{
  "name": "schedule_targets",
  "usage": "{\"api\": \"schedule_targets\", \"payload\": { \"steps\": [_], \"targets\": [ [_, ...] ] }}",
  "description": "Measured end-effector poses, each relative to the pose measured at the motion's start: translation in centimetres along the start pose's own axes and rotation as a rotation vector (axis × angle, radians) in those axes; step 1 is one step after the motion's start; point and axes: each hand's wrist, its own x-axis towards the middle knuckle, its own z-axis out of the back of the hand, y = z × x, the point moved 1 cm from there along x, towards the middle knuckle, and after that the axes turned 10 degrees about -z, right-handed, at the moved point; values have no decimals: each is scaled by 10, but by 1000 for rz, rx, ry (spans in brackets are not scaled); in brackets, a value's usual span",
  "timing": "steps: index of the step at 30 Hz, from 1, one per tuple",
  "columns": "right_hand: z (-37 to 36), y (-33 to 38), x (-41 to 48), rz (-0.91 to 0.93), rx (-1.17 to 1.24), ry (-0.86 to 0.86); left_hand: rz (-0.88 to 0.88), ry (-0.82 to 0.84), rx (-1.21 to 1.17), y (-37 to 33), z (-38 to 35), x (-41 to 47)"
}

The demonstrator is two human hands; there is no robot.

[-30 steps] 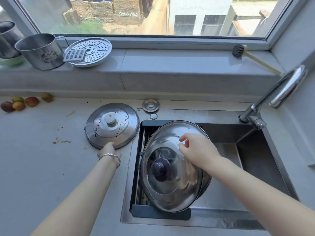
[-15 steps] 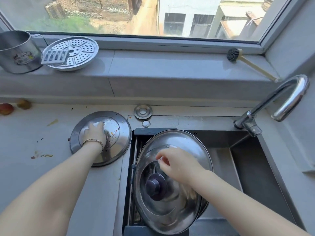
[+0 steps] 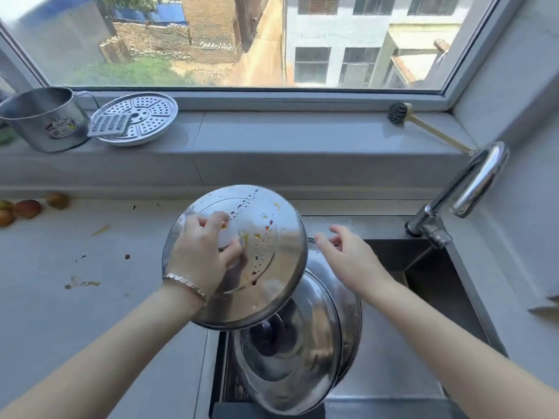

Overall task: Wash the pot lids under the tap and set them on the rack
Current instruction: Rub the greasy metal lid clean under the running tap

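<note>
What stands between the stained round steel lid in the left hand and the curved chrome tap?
Only the open right hand hovers between the stained round steel lid and the curved chrome tap. The large domed steel lids lie lower, beneath the path.

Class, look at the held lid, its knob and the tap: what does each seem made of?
Lid: likely stainless steel, satin sheen, soft reflections, food spatter on it.
Knob: whitish and matte, probably plastic, though the left hand grips and mostly hides it.
Tap: metal, polished chrome look, mirror-bright highlights.
</note>
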Motion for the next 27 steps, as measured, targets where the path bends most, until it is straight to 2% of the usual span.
{"api": "schedule_targets", "payload": {
  "steps": [3, 6, 9, 12, 15, 17, 19, 21, 23, 25, 27],
  "targets": [
    [41, -7, -4, -126, 321, 119, -118, 10, -133, -64, 6, -18],
    [89, -23, -18, -113, 567, 90, -184, 50, -241, -122, -2, -32],
    [149, -38, -37, -114, 709, 86, -213, 90, -320, -173, -20, -40],
    [196, -58, -48, -70, 637, 67, -228, 164, -412, -211, -50, -44],
    [217, -81, -53, -43, 498, 51, -213, 265, -398, -233, -89, -52],
    [212, -97, -52, -18, 400, 56, -196, 294, -348, -240, -113, -61],
    [196, -115, -47, -20, 346, 71, -171, 244, -353, -244, -129, -71],
    [178, -133, -37, -5, 177, 35, -155, 210, -356, -249, -138, -79],
    [160, -146, -25, -48, 62, 14, -120, 264, -357, -253, -145, -86],
    [146, -152, -16, -129, 111, 37, -91, 360, -287, -257, -152, -92],
    [134, -154, -6, -232, 320, 82, -85, 439, -180, -260, -159, -95]
  ]
}}
